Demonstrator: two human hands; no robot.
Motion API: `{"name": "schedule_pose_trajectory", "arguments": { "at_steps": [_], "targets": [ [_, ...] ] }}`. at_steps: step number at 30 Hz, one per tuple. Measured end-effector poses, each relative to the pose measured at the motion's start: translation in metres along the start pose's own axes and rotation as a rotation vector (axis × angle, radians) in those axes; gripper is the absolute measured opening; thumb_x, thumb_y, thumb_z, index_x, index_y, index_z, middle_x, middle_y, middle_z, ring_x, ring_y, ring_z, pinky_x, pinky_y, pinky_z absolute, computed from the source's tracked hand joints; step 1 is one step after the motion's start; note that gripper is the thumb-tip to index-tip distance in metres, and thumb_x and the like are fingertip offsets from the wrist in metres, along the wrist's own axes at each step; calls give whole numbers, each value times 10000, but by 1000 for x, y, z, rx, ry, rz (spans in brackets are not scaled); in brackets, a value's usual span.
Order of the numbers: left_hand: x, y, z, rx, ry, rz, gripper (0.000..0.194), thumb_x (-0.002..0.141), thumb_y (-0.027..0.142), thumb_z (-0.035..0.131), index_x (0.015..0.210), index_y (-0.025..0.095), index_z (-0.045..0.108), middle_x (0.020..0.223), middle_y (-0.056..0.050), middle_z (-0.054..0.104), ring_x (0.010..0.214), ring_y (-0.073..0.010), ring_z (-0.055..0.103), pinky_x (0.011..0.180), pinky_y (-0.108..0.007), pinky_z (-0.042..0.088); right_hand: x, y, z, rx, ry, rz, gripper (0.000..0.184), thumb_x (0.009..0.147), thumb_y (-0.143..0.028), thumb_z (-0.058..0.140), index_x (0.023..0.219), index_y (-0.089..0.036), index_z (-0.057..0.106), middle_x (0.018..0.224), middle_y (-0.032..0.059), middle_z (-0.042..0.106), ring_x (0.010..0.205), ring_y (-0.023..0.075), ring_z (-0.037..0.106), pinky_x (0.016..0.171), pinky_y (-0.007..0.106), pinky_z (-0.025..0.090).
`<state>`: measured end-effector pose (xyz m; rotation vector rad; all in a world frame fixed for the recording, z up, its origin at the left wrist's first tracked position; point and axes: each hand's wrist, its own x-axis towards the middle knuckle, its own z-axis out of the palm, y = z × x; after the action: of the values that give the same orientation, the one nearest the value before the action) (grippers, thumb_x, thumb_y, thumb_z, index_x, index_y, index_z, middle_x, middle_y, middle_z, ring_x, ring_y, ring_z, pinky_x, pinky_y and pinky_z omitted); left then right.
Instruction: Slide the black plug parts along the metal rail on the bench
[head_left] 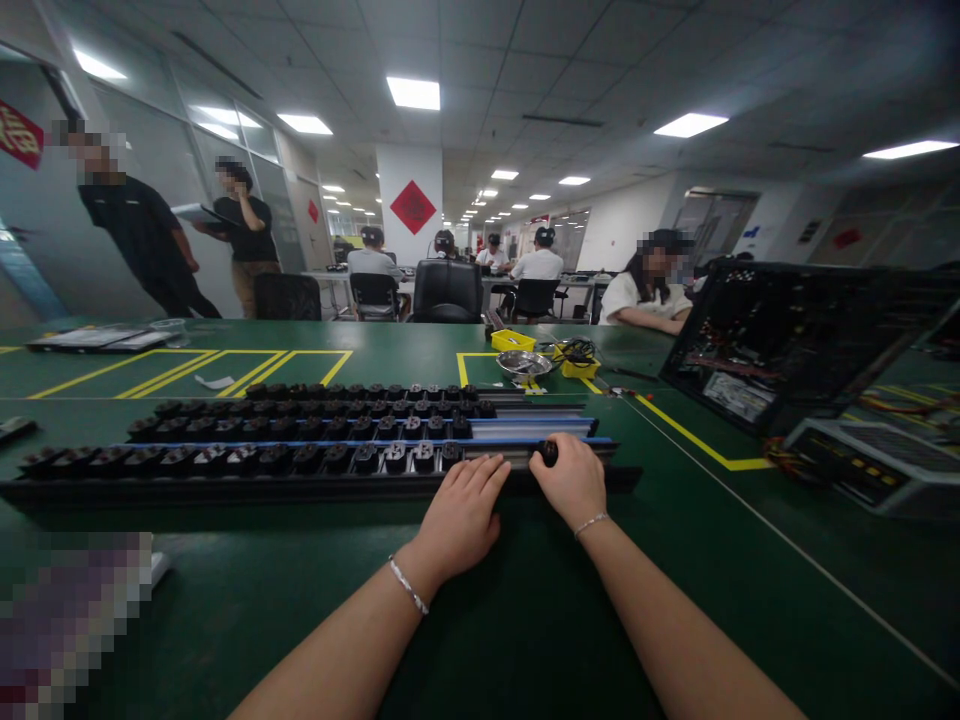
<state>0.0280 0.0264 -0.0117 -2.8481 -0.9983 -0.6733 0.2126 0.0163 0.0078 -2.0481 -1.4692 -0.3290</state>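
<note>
Long black rails (322, 487) lie side by side across the bench in front of me, carrying rows of black plug modules (307, 458) with metal pins pointing up. My left hand (461, 515) lies with its fingers stretched over the nearest rail, just right of the last plug module in that row. Between the thumb and fingers of my right hand (576, 485) is a small round black piece (550, 453), held at the right part of the same rail; its underside is hidden. Bare silvery channel shows between the two hands.
Beyond the rails are a metal bowl (523, 364), yellow bins (513, 341) and cables. An open computer case (795, 340) and a power supply (877, 460) stand at right. A blurred-out item (67, 620) lies near left. A person (649, 290) sits across the bench.
</note>
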Motion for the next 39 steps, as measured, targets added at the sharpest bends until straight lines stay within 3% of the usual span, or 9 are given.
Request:
{"name": "schedule_pose_trajectory", "arguments": {
  "at_steps": [14,39],
  "targets": [
    [0,0,-1,-12,-11,-1,641,773,196,486,1385,232,300,1455,-39,371,1328,-206,307,1109,-415,232,1,4,4,23,42,-4,173,745,-291,504,872,-186,556,880,72,635,882,215,549,812,318,354],
    [0,-2,-1,-31,2,3,641,760,182,488,1376,217,317,1451,-38,379,1316,-208,325,1108,-412,239,5,9,1,44,-21,62,159,748,-287,506,872,-191,535,866,62,625,863,206,554,738,294,376]
  ]
}}
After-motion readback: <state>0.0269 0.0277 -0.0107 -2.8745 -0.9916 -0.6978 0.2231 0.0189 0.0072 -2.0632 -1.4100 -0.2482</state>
